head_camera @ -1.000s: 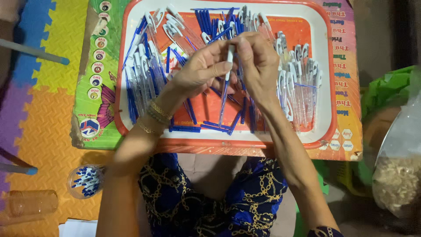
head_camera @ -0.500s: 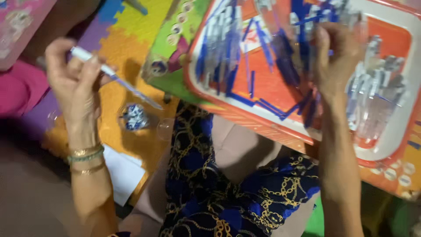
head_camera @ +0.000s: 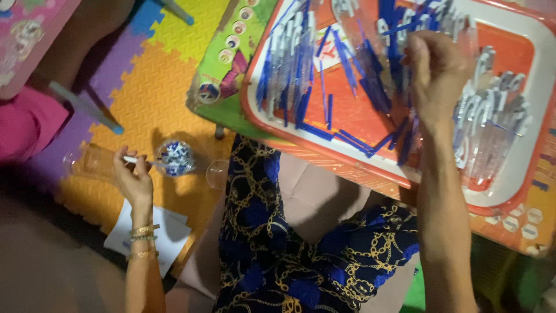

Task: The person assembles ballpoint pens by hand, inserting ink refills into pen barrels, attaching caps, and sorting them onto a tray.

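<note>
Left grip [head_camera: 132, 174] pinches a white piece beside the cup [head_camera: 175, 157] lower left; right grip [head_camera: 435, 69] picks among pens [head_camera: 289, 64] on the tray [head_camera: 544, 116], contents unclear.

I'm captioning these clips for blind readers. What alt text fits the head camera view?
Seen from above, a person's left hand holds a small white piece beside a clear plastic cup of blue-and-white bits on an orange foam floor mat, while the right hand reaches into an orange-and-white tray of blue and clear pen parts.

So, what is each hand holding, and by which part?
The left hand pinches a white pen piece near one end. The right hand reaches into the tray's pen parts; its hold cannot be told.
</note>
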